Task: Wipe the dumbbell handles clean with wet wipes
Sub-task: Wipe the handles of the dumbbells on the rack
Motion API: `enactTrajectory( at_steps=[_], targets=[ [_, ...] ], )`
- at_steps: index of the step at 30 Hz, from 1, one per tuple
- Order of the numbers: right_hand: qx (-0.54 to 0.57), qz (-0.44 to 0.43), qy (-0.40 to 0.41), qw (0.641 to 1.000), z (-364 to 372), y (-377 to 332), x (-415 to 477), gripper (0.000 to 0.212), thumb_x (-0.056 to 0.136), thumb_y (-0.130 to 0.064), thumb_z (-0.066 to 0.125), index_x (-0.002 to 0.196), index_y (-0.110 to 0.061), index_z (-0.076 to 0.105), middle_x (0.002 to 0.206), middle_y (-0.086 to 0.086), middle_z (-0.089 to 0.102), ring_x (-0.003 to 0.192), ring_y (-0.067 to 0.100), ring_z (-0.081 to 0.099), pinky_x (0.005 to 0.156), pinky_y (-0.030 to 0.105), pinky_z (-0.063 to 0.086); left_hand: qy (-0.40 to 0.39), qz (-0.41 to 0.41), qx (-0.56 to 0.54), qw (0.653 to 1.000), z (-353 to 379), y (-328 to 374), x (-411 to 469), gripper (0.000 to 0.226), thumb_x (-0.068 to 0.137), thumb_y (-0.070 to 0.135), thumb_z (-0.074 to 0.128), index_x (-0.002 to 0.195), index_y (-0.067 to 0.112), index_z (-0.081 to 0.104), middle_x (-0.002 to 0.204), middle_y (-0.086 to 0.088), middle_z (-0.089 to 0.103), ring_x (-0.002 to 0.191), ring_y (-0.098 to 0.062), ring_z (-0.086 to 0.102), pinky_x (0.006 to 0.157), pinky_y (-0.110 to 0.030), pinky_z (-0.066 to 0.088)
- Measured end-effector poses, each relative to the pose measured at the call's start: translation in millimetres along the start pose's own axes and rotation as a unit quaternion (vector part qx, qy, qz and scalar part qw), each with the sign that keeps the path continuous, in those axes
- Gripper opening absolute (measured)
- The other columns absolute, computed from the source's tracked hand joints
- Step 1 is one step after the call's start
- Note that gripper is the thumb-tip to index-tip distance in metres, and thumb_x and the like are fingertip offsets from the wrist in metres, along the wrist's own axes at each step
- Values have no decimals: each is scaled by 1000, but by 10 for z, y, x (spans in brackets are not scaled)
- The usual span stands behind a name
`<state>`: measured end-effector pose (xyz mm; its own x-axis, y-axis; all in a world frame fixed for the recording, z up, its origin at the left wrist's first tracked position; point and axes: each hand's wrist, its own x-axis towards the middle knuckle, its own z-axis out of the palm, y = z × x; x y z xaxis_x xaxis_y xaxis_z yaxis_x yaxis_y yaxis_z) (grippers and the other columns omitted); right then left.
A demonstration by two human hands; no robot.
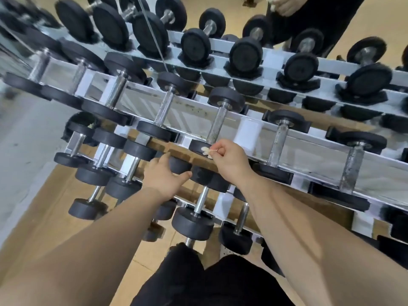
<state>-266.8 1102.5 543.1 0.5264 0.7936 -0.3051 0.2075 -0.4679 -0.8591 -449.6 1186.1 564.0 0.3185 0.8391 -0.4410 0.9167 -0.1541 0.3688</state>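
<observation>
Nearest: dark shorts (187, 281), both forearms reaching out over the rack. Just below & btw the two hands sits a lower-tier dumbbell (199, 204), its bar shiny, looks clean.

L hand (164, 175): fingers (165, 156) fairly straight, thumb spread wide, holding nothing. Fingertips are at a black dumbbell head (180, 165); can't tell if they touch it.

R hand (230, 161): fingers curled tight, thumb & forefinger pinching a wet wipe (205, 150). It's a tiny crumpled wad, yellowish. It sits right at the fingertips, against the near head (197, 146) of an upper-tier dumbbell. That dumbbell's handle (217, 123) runs away just beyond the fingers, dull & speckled w/ grime or rust. Wipe isn't on the handle yet.

Right of the R fingers, two more speckled handles (279, 142) on the same white rail (245, 129). Farthest: mirror (386, 23) repeating the row.

Risks, as I judge them:
- Wad so small that bare fingers rub the metal, not the wipe, so poor coverage.
- Wipe looks used; prob smears dirt instead of lifting it.
- Light two-finger pinch; wad could slip & drop btw the rails.
- L hand isn't steadying that dumbbell, so a hard rub may roll it in its cradle.
</observation>
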Motion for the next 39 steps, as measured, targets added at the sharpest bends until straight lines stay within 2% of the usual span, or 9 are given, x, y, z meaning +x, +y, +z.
enactTrajectory(
  at_steps=[4,9,16,19,25,28,31,36,39],
  targets=[
    [13,-12,-3,1000,11,-152,-6,3,97,-26,60,96,-27,63,85,-11,61,80,6,57,67,19,43,9,-7,-22,1000,-137,-18,-36,92,79,58,74,153,20,35,149,-13,43,138,-34,41,113,-44,37],
    [21,-12,11,1000,96,-271,106,4,97,-27,60,97,-28,64,83,-9,62,78,7,59,69,24,48,13,-14,-46,999,-317,-135,59,93,82,57,72,156,22,30,156,-10,36,141,-31,39,113,-45,38],
    [38,-13,33,999,775,-501,363,2,95,-27,63,93,-26,64,80,-9,57,75,8,54,67,25,42,6,2,-64,998,-680,-573,385,86,84,53,73,154,23,33,153,-9,36,137,-31,42,111,-40,39],
    [27,-7,57,998,1114,-653,402,5,95,-26,62,91,-25,64,72,-12,56,64,4,53,60,24,42,-8,27,-66,997,-896,-869,592,86,84,52,74,153,19,35,149,-11,41,136,-30,42,109,-35,36],
    [32,54,127,990,1700,-995,437,15,93,-21,65,79,-26,62,57,-11,54,60,18,50,61,30,43,-57,96,-91,989,-1412,-1341,1078,86,70,68,71,142,25,49,138,-6,55,129,-27,52,107,-40,44],
    [-13,55,143,988,1829,-1147,432,11,91,-25,65,80,-26,63,65,-8,57,67,16,54,62,30,43,-66,121,-96,986,-1616,-1377,1297,87,81,53,73,153,22,37,150,-8,45,137,-27,44,113,-38,37],
    [-12,46,140,989,1870,-1173,504,12,92,-25,64,80,-29,63,72,-8,61,72,15,57,69,33,50,-75,123,-123,982,-1638,-1344,1498,87,79,59,69,152,22,38,149,-7,47,135,-28,47,112,-41,39],
    [-96,2,105,990,1689,-1069,821,14,100,-17,51,91,-28,53,87,-2,58,79,17,54,67,29,41,-80,96,-150,981,-1438,-1197,1749,80,89,58,62,154,20,36,155,-6,41,140,-26,41,114,-38,35],
    [-127,-7,80,989,1539,-931,1090,17,102,-18,47,94,-33,48,89,0,56,77,19,54,65,28,41,-48,52,-164,984,-1260,-1055,1900,69,94,56,55,152,20,41,150,-9,47,134,-30,48,111,-43,39]
  ],
)
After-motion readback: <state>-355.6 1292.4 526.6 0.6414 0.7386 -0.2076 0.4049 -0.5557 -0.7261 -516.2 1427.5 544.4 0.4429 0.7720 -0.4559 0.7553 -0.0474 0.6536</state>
